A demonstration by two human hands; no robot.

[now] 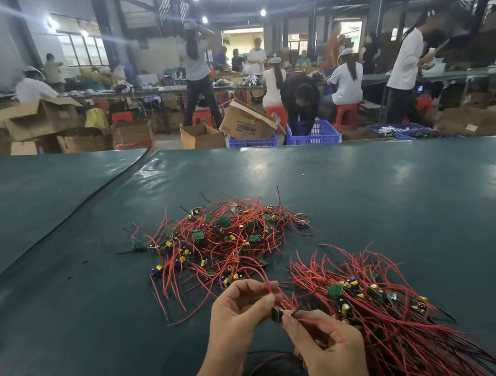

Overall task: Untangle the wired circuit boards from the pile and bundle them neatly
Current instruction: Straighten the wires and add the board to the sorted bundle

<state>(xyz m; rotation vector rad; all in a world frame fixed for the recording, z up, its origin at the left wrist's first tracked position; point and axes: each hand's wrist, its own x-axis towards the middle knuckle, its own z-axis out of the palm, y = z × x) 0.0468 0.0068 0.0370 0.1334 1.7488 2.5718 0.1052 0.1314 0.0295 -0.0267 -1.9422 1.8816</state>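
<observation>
My left hand (241, 313) is curled, thumb and fingers pinching a red wire (263, 278) that arcs up toward the pile (222, 241) at 12 o'clock. My right hand (329, 348), also curled, pinches the leads (296, 311) of a small green board (277, 314) that hangs between both hands. The sorted bundle (387, 322) lies on the bench (59, 285) from 3 to 5 o'clock, touching my right hand, its wires fanning outward.

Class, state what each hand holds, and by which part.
The left hand pinches a red wire partway along its length; the right hand pinches the leads right beside a small green board.
</observation>
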